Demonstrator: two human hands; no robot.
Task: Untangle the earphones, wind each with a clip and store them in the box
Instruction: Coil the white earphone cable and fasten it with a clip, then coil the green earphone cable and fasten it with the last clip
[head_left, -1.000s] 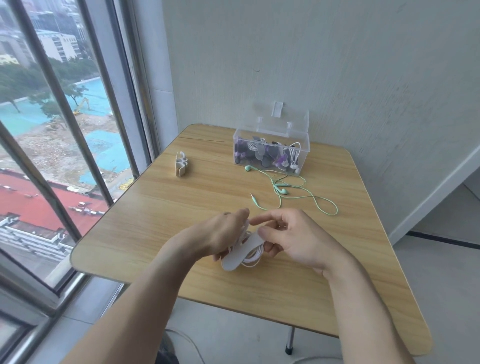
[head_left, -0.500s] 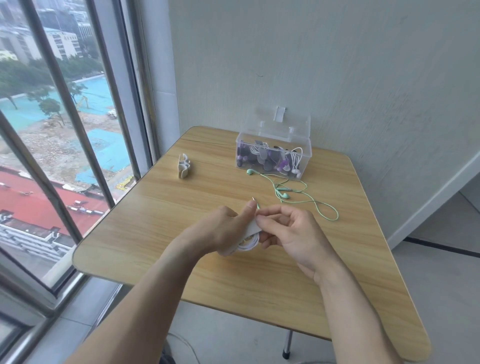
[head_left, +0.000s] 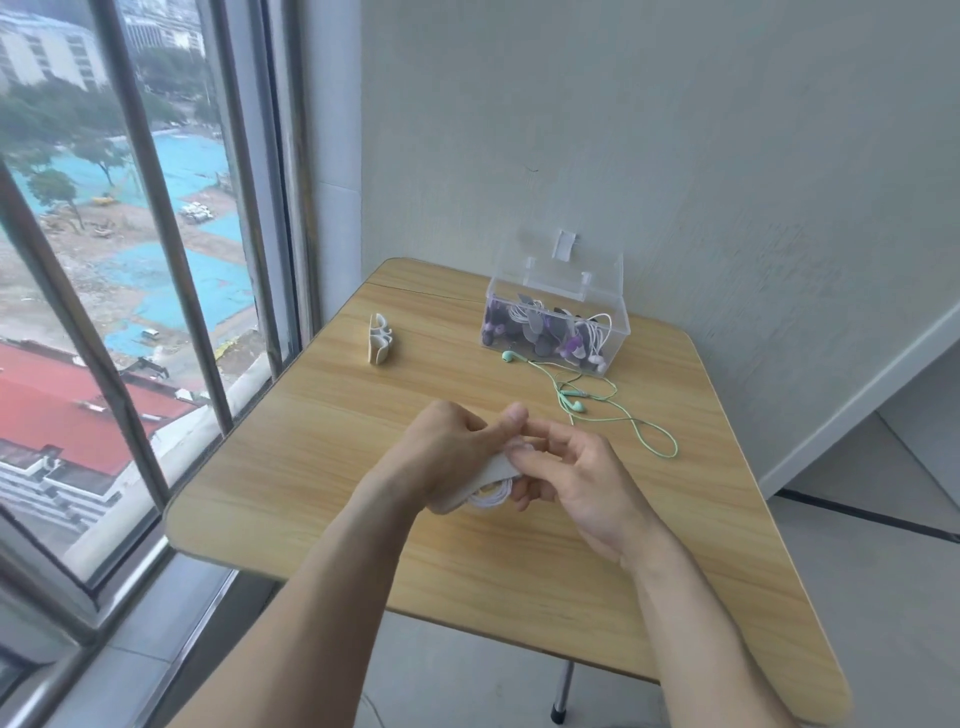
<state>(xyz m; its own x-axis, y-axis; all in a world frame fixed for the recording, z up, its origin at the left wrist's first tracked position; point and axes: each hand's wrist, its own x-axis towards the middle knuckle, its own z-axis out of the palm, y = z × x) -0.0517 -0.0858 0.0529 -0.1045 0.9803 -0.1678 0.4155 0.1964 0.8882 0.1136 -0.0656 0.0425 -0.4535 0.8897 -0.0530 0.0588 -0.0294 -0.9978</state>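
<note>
— Holding what, and why both hands?
— Left hand (head_left: 447, 452) wrapped round one end of a pale clip (head_left: 491, 470), right hand (head_left: 566, 480) pinching the other end, fingers (head_left: 524, 454) of both clamped on it. Probably closing the clip over the coiled white earphones (head_left: 491, 500), so two grips to keep the loops from springing loose. Held just above the surface (head_left: 311, 467), around its middle, a little toward the near edge.

— Which way lying?
— Clip's long axis slanted, low end toward the near-left corner, high end toward the far-right one. White coil peeking out beneath it, between the two palms.

— And the rest of the job?
— Mint-green earphones (head_left: 587, 405) loose and unwound beyond the hands, trailing from the front of the clear box (head_left: 556, 322) toward the right edge; one bud just beside the box wall. Box at the far edge, lid tipped open, already stocked with wound sets. Spare clips (head_left: 380, 340) standing near the far-left corner, well apart from everything else, presumably kept ready for the green pair.

— Next?
— Likely fastening, then dropping into the box.
</note>
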